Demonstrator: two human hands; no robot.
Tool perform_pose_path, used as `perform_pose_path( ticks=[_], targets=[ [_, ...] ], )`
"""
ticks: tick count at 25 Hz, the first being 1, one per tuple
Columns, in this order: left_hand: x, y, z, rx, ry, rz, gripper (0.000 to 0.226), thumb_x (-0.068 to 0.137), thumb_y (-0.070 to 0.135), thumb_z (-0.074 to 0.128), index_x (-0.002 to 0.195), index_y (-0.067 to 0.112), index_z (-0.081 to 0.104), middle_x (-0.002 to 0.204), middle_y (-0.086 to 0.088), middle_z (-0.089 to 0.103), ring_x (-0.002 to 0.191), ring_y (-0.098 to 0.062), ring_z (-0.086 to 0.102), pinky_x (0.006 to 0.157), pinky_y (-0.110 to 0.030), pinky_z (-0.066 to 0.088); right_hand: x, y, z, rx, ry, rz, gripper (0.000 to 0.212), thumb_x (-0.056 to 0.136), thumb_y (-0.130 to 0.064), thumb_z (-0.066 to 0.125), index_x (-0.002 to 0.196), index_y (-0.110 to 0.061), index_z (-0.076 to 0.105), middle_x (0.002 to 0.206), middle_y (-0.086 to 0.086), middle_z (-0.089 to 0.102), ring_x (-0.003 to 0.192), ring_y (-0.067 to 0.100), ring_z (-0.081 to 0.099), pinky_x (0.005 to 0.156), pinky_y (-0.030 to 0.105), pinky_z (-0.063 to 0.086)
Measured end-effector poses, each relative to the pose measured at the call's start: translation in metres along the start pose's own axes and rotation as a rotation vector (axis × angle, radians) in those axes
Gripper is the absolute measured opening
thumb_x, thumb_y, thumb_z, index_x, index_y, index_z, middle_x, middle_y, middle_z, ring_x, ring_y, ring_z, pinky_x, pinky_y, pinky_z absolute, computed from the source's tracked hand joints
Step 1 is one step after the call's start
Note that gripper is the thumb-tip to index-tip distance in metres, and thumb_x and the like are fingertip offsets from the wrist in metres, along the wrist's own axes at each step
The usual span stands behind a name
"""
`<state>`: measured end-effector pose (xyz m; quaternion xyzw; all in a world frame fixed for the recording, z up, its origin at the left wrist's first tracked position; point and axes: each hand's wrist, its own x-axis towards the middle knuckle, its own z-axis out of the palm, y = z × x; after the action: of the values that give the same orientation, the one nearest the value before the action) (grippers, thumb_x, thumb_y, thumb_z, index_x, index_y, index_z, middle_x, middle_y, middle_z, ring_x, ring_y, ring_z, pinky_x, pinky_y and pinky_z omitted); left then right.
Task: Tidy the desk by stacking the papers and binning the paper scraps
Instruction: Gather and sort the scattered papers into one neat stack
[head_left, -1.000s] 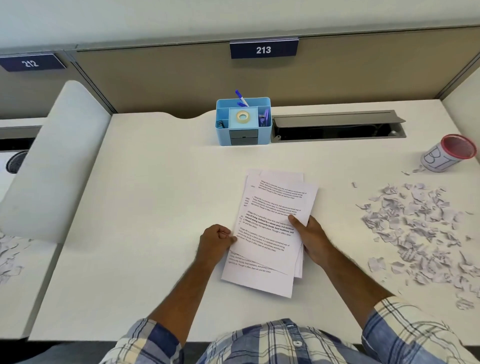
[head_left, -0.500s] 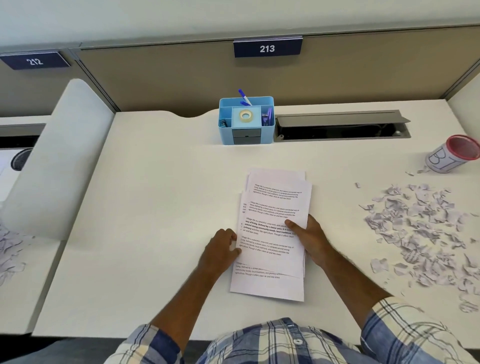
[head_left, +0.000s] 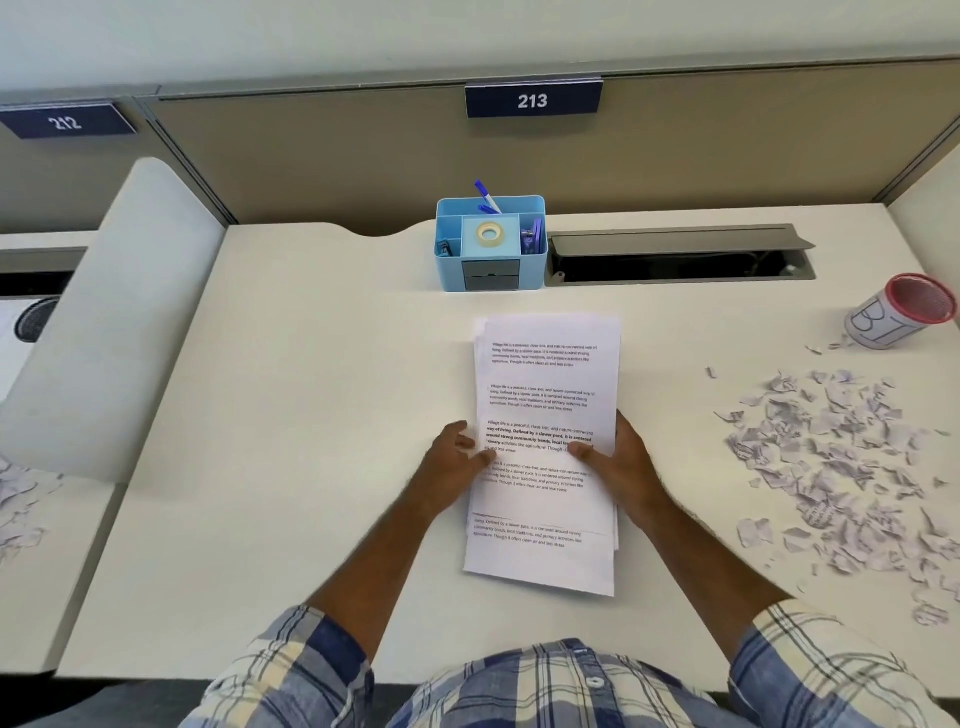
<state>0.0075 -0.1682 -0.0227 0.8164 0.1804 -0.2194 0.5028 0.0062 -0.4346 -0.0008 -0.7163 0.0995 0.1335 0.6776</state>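
Observation:
A stack of printed white papers (head_left: 545, 384) lies lengthwise at the middle of the white desk (head_left: 311, 415), its sheets nearly squared, with a lower sheet sticking out at the near end. My left hand (head_left: 451, 463) touches the stack's left edge, fingers loosely spread and thumb tip on the top sheet. My right hand (head_left: 621, 462) holds the right edge, its thumb lying on top. A wide pile of torn paper scraps (head_left: 841, 467) covers the desk's right side. Beyond it stands a small red-rimmed cup (head_left: 901, 314) marked as the bin.
A blue desk organiser (head_left: 491, 244) with tape and pens stands at the back centre. Right of it is an open cable slot (head_left: 680, 257). A white divider panel (head_left: 111, 322) borders the left, with more scraps (head_left: 18, 499) on the neighbouring desk.
The stack has turned from a slant to nearly straight, and its sheets line up more closely. Both hands shifted along its side edges, and the left hand's fingers loosened.

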Motion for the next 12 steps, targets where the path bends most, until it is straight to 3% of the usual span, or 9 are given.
perform_pose_path(
  ticks=[3,5,8,12],
  targets=[
    [0.0,0.026,-0.02,-0.375,-0.211,-0.001,0.064,0.088,0.023,0.084,0.144,0.009,0.055,0.129,-0.004,0.074,0.119,-0.024,0.071,0.102,-0.043,0.056,0.0,-0.032,0.004,-0.018,0.015,-0.1,0.054,0.086,-0.006,0.08,0.134,-0.018,0.057,0.12,-0.012,0.074,0.108,0.007,0.072,0.085,0.022,0.058],
    [-0.004,0.048,-0.031,-0.434,-0.274,0.112,0.049,0.09,0.017,0.082,0.135,0.009,0.065,0.128,-0.006,0.075,0.12,-0.027,0.071,0.105,-0.049,0.055,0.0,-0.05,0.006,0.017,0.045,-0.131,0.048,0.086,-0.007,0.081,0.127,-0.018,0.06,0.115,-0.012,0.075,0.103,0.009,0.074,0.08,0.023,0.06],
    [-0.014,0.08,-0.041,-0.45,-0.138,0.242,0.039,0.089,0.014,0.083,0.127,0.01,0.072,0.124,-0.004,0.077,0.117,-0.025,0.073,0.104,-0.043,0.056,0.001,-0.07,0.006,0.044,0.128,-0.194,0.037,0.085,-0.008,0.083,0.116,-0.021,0.067,0.108,-0.013,0.078,0.1,0.011,0.075,0.082,0.026,0.061],
    [-0.021,0.098,-0.047,-0.33,0.001,0.334,0.023,0.091,0.021,0.082,0.112,0.027,0.075,0.112,0.005,0.08,0.106,-0.02,0.075,0.096,-0.039,0.06,0.004,-0.087,0.004,0.06,0.136,-0.277,0.037,0.086,-0.002,0.08,0.111,-0.027,0.069,0.106,-0.015,0.077,0.099,0.009,0.073,0.083,0.021,0.059]
  ],
)
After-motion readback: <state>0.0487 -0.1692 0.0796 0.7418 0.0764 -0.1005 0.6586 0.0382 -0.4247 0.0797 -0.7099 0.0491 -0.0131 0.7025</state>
